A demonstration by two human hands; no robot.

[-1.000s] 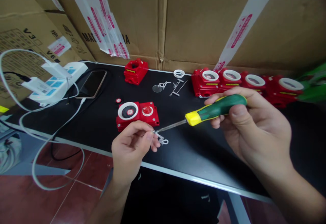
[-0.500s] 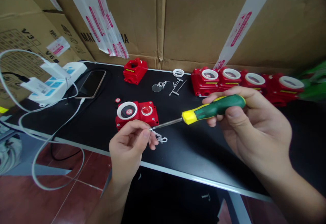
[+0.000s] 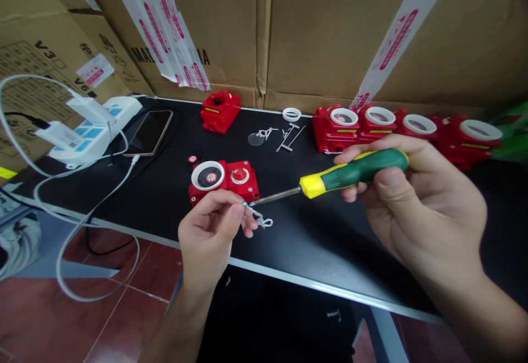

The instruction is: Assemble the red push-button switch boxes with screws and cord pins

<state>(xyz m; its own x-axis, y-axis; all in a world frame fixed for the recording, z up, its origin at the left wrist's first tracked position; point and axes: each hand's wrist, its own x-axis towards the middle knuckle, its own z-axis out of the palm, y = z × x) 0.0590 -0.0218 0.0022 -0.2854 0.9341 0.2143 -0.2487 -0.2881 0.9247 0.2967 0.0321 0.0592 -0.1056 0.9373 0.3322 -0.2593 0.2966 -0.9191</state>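
My right hand (image 3: 412,198) grips a screwdriver (image 3: 350,175) with a green and yellow handle, its metal tip pointing left at my left fingertips. My left hand (image 3: 210,236) is closed in a pinch on something tiny at that tip, too small to name. A small silver metal clip (image 3: 263,220) lies on the black table (image 3: 322,253) right beside those fingers. Just behind them sits a red box (image 3: 225,180) with a white ring and a red button on top.
Several red boxes with white rings (image 3: 404,129) line the back right against cardboard cartons. A lone red box (image 3: 220,110), a white ring (image 3: 291,114) and small metal parts (image 3: 284,137) lie mid-back. A phone (image 3: 149,132), power strip (image 3: 88,132) and white cables are left.
Both hands have barely shifted; the screwdriver tip stays at my left fingertips. The view has tilted slightly.
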